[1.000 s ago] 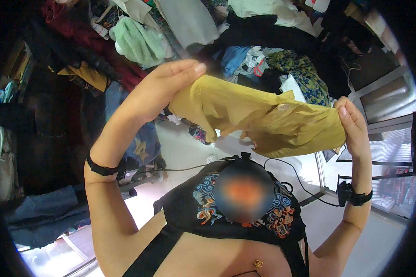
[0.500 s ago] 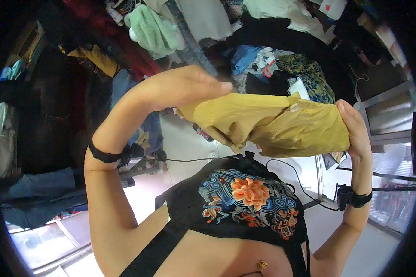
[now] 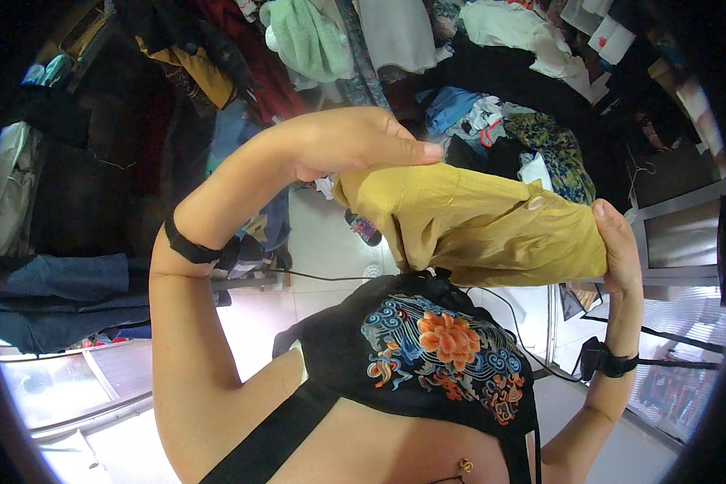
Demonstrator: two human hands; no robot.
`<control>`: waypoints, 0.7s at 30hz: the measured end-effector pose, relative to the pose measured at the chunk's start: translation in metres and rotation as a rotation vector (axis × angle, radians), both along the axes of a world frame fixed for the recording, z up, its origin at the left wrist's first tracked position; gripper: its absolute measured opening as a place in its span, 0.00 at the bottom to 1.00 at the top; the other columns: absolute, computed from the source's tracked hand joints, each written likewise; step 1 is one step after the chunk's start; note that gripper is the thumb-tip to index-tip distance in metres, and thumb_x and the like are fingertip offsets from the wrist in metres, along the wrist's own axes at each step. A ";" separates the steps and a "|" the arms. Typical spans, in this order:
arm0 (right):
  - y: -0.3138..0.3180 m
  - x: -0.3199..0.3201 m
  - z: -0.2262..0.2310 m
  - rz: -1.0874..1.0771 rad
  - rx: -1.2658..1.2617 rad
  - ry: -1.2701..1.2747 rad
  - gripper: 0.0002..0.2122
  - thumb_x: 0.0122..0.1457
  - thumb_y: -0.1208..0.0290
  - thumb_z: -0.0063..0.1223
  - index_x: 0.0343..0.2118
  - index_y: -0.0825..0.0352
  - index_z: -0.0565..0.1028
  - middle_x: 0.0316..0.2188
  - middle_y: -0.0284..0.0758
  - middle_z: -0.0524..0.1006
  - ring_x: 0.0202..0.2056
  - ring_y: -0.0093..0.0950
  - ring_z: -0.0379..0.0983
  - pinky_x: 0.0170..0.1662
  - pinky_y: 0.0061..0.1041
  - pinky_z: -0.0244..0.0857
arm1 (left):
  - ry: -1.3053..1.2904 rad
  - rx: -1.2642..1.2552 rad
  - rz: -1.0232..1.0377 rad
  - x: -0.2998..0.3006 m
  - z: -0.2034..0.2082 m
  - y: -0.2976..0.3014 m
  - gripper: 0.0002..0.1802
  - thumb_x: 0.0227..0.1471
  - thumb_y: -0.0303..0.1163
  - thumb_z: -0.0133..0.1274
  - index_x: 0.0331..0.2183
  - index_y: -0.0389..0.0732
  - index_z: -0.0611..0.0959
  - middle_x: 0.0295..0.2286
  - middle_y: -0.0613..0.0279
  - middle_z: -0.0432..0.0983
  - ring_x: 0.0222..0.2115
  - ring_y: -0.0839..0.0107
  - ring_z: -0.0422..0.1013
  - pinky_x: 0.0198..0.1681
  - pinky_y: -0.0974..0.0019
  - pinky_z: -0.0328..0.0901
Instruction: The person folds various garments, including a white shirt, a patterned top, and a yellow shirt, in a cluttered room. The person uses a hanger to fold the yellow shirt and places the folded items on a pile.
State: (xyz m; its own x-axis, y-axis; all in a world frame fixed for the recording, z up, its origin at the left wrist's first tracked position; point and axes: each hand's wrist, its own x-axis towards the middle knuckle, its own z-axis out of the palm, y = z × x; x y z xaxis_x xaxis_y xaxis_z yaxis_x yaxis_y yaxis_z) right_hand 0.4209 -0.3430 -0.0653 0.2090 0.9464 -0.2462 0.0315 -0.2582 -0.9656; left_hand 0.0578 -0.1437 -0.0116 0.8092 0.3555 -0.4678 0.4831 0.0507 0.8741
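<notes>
A mustard-yellow cloth garment [image 3: 492,226] with a pale button near its upper edge is stretched sideways in front of my chest. At its left end, my left hand [image 3: 371,141] grips the top edge, thumb lying along the cloth and the other fingers mostly hidden behind it. The far right end is pinched in my right hand [image 3: 619,246], whose thumb shows at the upper corner. Between the hands the fabric sags in creases, its lower edge hanging just above my black embroidered top [image 3: 452,347]. What kind of garment it is, I cannot tell.
A green towel [image 3: 310,40] and other clothes hang ahead. Beyond the garment lies a heap of mixed clothes [image 3: 492,121]. Folded dark jeans [image 3: 56,282] rest at the left. A black cable [image 3: 323,278] crosses before the pale tiled floor [image 3: 315,234]. A metal-framed cabinet [image 3: 686,226] stands right.
The view has turned a little, so the surroundings sit farther right. The garment's left end and my left hand have shifted right in the picture; both hands keep their hold.
</notes>
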 end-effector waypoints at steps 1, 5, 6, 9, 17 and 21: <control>0.000 -0.002 0.000 -0.025 0.001 -0.069 0.13 0.66 0.59 0.48 0.34 0.65 0.73 0.30 0.25 0.73 0.32 0.15 0.68 0.37 0.17 0.62 | -0.001 -0.016 0.006 0.001 0.000 0.000 0.28 0.57 0.54 0.55 0.34 0.34 0.86 0.27 0.67 0.79 0.27 0.82 0.72 0.32 0.73 0.68; 0.014 -0.028 -0.001 -0.110 0.297 -0.482 0.08 0.63 0.65 0.53 0.32 0.65 0.73 0.25 0.20 0.67 0.28 0.11 0.60 0.31 0.14 0.55 | -0.099 -0.123 0.153 0.017 0.002 -0.013 0.24 0.59 0.50 0.54 0.32 0.36 0.85 0.26 0.67 0.80 0.26 0.82 0.73 0.30 0.75 0.68; 0.018 -0.051 0.013 -0.109 0.363 -0.483 0.04 0.59 0.71 0.57 0.33 0.65 0.75 0.24 0.19 0.67 0.26 0.11 0.58 0.28 0.13 0.53 | -0.131 -0.162 0.174 0.020 0.001 -0.015 0.23 0.60 0.49 0.53 0.32 0.36 0.85 0.27 0.67 0.80 0.25 0.82 0.74 0.29 0.75 0.68; 0.029 -0.102 0.045 0.110 0.655 -0.818 0.19 0.45 0.67 0.71 0.42 0.60 0.81 0.22 0.25 0.68 0.22 0.17 0.60 0.23 0.18 0.52 | -0.192 -0.233 0.215 0.037 -0.008 -0.022 0.22 0.60 0.47 0.53 0.32 0.36 0.85 0.27 0.66 0.81 0.25 0.81 0.75 0.28 0.76 0.69; 0.044 -0.128 0.032 0.259 0.771 -0.784 0.16 0.53 0.68 0.63 0.46 0.59 0.80 0.25 0.33 0.71 0.24 0.28 0.71 0.27 0.25 0.66 | -0.278 -0.207 0.251 0.060 -0.009 -0.033 0.23 0.61 0.48 0.51 0.31 0.36 0.85 0.24 0.64 0.80 0.22 0.80 0.75 0.25 0.76 0.69; 0.050 -0.131 0.022 0.218 0.822 -0.757 0.10 0.54 0.70 0.62 0.39 0.62 0.81 0.26 0.34 0.72 0.24 0.30 0.71 0.27 0.26 0.66 | -0.294 -0.133 0.192 0.059 -0.014 -0.034 0.23 0.61 0.48 0.51 0.31 0.36 0.85 0.24 0.65 0.80 0.22 0.80 0.75 0.25 0.76 0.69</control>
